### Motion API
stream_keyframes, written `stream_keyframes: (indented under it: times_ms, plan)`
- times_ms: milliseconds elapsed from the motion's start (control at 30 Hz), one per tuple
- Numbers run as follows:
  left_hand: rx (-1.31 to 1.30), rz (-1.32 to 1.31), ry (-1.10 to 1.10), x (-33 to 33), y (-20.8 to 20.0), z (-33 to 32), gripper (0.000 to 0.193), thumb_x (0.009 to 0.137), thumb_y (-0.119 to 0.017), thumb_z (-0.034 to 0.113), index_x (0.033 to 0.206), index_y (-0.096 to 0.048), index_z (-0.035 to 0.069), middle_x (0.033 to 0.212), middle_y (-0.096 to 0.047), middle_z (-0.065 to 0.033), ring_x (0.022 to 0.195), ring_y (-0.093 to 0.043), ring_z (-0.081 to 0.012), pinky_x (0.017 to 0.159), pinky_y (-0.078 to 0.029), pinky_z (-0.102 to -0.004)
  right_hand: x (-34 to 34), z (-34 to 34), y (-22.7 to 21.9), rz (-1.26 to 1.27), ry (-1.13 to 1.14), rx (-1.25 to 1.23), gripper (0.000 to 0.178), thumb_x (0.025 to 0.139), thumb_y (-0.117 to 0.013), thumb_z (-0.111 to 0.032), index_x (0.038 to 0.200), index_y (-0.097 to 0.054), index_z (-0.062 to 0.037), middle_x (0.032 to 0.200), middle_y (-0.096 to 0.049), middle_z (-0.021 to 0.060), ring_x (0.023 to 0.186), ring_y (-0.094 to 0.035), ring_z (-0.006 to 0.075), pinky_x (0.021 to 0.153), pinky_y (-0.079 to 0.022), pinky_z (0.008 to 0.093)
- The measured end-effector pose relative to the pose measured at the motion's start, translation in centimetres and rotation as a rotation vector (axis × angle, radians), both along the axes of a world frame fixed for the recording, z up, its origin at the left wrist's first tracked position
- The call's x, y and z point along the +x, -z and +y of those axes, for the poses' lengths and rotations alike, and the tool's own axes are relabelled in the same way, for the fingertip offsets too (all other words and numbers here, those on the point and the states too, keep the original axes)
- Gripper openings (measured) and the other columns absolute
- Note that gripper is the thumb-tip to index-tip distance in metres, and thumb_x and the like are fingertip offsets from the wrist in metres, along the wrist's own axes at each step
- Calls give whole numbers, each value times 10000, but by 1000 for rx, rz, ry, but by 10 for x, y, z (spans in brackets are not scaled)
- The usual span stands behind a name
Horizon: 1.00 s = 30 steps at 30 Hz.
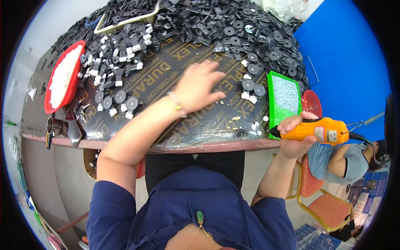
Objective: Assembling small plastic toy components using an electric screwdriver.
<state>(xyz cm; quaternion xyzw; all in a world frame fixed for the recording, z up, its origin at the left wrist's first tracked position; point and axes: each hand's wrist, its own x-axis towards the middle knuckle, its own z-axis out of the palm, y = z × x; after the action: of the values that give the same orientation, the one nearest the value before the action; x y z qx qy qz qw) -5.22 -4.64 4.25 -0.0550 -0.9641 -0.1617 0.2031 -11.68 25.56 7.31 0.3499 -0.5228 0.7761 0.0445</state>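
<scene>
My right hand is wrapped round an orange electric screwdriver, beside the table's front edge on the right. The tool's dark tip points left, past the near end of a green tray with small silvery screws in it. My left hand hovers or rests over the middle of the dark board table, open, fingers spread toward the right, holding nothing. To its right lie black round discs and small white blocks. On its left sit black parts with white blocks and several more discs.
A big heap of black plastic parts covers the far table, around a cream basket. A red basket of white pieces stands left. A red bowl and blue panel are right. Another person sits beyond chairs.
</scene>
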Motion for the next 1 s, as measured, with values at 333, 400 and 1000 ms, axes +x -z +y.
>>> stream_keyframes:
  times_ms: [333,400,1000]
  plan:
    - [139,35,253,-69,36,51,196,797,-748,219,930,-738,76,1118,-686,-81,1068,-644,-281,977,-473,-424,-36,34,-8,93,257,-20,751,904,-569,-707,1231,-505,-34,741,-582,62,592,-555,153,549,-485,300]
    - [94,22,220,-50,35,43,175,796,-734,177,933,-723,68,1073,-677,-83,993,-656,-296,929,-495,-426,-50,42,-6,91,285,-23,720,912,-594,-670,1210,-515,-19,744,-582,67,602,-561,159,554,-490,301]
    - [425,-124,-3,60,10,38,492,713,-835,133,1156,-647,31,1188,-663,-129,1123,-617,-343,985,-479,-399,-91,34,26,41,340,76,628,930,-673,-529,1157,-521,35,722,-619,86,568,-589,155,547,-509,273]
